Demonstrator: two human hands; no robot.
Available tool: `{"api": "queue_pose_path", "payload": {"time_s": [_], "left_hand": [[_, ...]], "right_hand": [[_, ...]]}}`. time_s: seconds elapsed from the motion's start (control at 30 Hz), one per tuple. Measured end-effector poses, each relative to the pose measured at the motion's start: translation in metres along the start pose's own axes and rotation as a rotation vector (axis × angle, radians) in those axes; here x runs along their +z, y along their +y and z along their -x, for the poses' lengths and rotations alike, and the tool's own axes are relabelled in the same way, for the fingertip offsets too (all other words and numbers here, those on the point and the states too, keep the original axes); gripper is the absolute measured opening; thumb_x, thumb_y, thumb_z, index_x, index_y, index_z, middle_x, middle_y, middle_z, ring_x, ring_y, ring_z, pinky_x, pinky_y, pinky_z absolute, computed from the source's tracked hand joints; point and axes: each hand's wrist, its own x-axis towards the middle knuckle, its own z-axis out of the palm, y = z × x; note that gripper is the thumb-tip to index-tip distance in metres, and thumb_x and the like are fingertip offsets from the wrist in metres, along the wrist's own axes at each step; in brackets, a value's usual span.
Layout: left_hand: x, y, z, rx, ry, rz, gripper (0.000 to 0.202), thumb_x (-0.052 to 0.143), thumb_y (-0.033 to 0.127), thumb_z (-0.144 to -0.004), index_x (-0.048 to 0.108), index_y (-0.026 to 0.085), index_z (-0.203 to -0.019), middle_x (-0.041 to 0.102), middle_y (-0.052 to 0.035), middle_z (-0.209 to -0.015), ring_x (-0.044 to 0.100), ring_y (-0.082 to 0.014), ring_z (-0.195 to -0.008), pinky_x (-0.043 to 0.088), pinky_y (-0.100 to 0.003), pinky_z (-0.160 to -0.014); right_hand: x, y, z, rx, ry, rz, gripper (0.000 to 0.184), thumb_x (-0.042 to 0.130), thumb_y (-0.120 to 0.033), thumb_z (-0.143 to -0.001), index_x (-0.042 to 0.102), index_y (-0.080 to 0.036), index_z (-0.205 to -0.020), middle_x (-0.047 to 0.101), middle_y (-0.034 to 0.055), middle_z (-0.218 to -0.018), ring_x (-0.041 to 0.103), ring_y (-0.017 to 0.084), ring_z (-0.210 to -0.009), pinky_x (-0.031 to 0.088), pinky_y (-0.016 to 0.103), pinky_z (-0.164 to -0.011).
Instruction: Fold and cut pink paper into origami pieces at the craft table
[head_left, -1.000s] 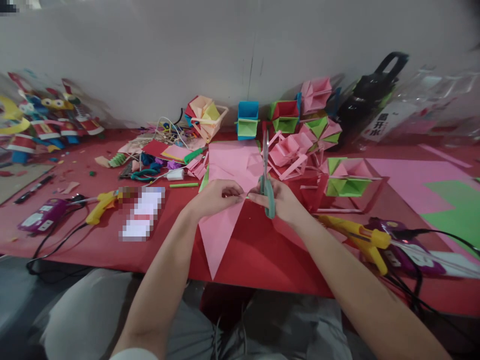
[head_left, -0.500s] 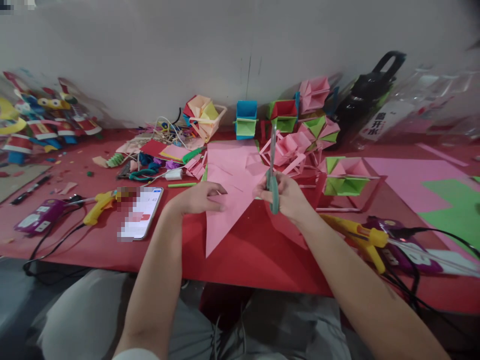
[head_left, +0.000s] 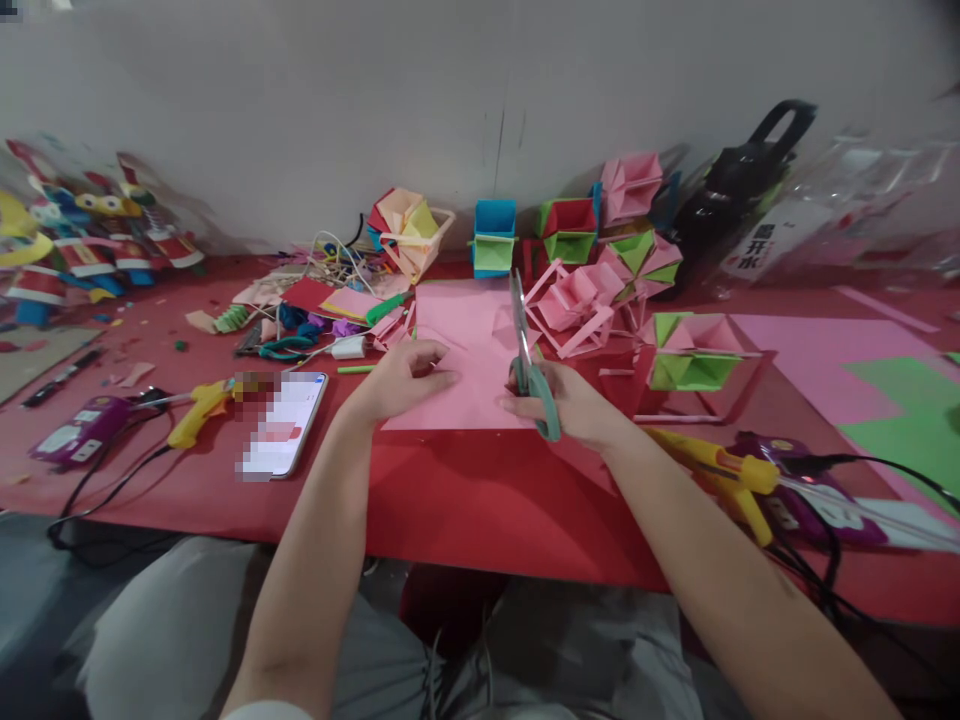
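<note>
A sheet of pink paper (head_left: 465,320) lies in front of me on the red table, its near edge running straight across. My left hand (head_left: 405,380) rests on the left part of this paper, fingers curved and thumb apart, gripping nothing that I can see. In my right hand (head_left: 566,400) is a pair of scissors (head_left: 538,390) with green handles; the metal blades point up and away from me, above the paper's right side. Part of the handles is hidden by my fingers.
Folded paper pieces, such as a blue and green one (head_left: 493,240) and a pink frame (head_left: 574,305), stand behind. Left are a phone (head_left: 289,430) and a yellow glue gun (head_left: 199,412); another glue gun (head_left: 720,470) lies right. A black bottle (head_left: 739,190) leans at the back.
The paper's corner that pointed towards me has gone, and its near edge now lies straight across. The scissors have tipped left and moved slightly nearer me in my right hand.
</note>
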Motion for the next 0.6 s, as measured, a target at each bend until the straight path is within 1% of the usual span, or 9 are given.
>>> {"api": "queue_pose_path", "payload": {"time_s": [0.07,0.13,0.23,0.33,0.4,0.47,0.53,0.6], "left_hand": [[0.004,0.002,0.000,0.001,-0.035,0.010,0.024,0.074,0.039,-0.083,0.071,0.015,-0.085,0.069,-0.0039,-0.084,0.063,-0.0157,-0.079,0.053,-0.029,-0.074],[0.006,0.003,0.000,-0.001,-0.018,0.006,0.027,0.076,0.041,-0.081,0.072,0.015,-0.089,0.070,-0.0042,-0.086,0.064,-0.0158,-0.080,0.053,-0.029,-0.076],[0.002,0.001,-0.001,-0.028,0.080,-0.004,0.034,0.080,0.042,-0.076,0.073,0.015,-0.095,0.072,-0.0059,-0.091,0.066,-0.0171,-0.082,0.055,-0.031,-0.078],[-0.008,-0.003,-0.001,-0.096,0.209,0.064,0.035,0.083,0.045,-0.072,0.074,0.017,-0.091,0.074,-0.0066,-0.089,0.069,-0.0185,-0.080,0.056,-0.031,-0.075],[-0.014,-0.006,-0.001,-0.172,0.267,0.160,0.038,0.086,0.046,-0.069,0.074,0.016,-0.089,0.073,-0.0059,-0.082,0.070,-0.0181,-0.073,0.056,-0.030,-0.070],[-0.014,-0.005,-0.001,-0.218,0.312,0.326,0.041,0.088,0.043,-0.067,0.074,0.016,-0.094,0.074,-0.0062,-0.082,0.070,-0.0172,-0.070,0.057,-0.029,-0.066],[-0.009,-0.002,-0.003,-0.224,0.372,0.527,0.046,0.091,0.038,-0.063,0.072,0.016,-0.098,0.075,-0.0060,-0.085,0.072,-0.0166,-0.072,0.058,-0.027,-0.066],[0.000,0.003,-0.007,-0.232,0.440,0.689,0.047,0.093,0.034,-0.059,0.068,0.018,-0.096,0.074,-0.0026,-0.082,0.072,-0.0147,-0.072,0.060,-0.026,-0.067]], "right_hand": [[0.003,0.003,0.000,0.008,-0.011,-0.037,0.047,0.093,-0.033,-0.056,0.058,-0.020,-0.084,0.060,-0.0024,-0.076,0.050,0.010,-0.059,0.039,0.026,-0.054],[0.005,0.005,-0.001,-0.003,0.000,-0.041,0.046,0.092,-0.032,-0.056,0.057,-0.020,-0.084,0.061,-0.0016,-0.077,0.050,0.010,-0.058,0.040,0.026,-0.053],[0.005,0.006,-0.003,-0.050,0.087,-0.025,0.046,0.092,-0.031,-0.055,0.057,-0.020,-0.082,0.061,-0.0013,-0.077,0.052,0.011,-0.062,0.043,0.027,-0.056],[0.002,0.004,-0.005,-0.128,0.200,-0.049,0.046,0.091,-0.032,-0.054,0.055,-0.021,-0.081,0.059,-0.0025,-0.076,0.052,0.011,-0.062,0.044,0.028,-0.057],[0.000,0.002,-0.006,-0.198,0.265,-0.074,0.047,0.090,-0.035,-0.055,0.054,-0.022,-0.082,0.058,-0.0032,-0.076,0.050,0.011,-0.060,0.044,0.029,-0.057],[-0.002,0.001,-0.006,-0.260,0.319,-0.081,0.049,0.091,-0.040,-0.056,0.054,-0.024,-0.084,0.058,-0.0029,-0.076,0.050,0.012,-0.060,0.044,0.030,-0.056],[-0.002,0.001,-0.006,-0.303,0.367,-0.078,0.050,0.090,-0.045,-0.058,0.053,-0.025,-0.084,0.058,-0.0018,-0.077,0.053,0.014,-0.064,0.045,0.031,-0.057],[-0.001,0.003,-0.006,-0.325,0.402,-0.085,0.050,0.089,-0.048,-0.059,0.052,-0.025,-0.085,0.058,-0.0006,-0.080,0.056,0.016,-0.068,0.046,0.032,-0.059]]}}
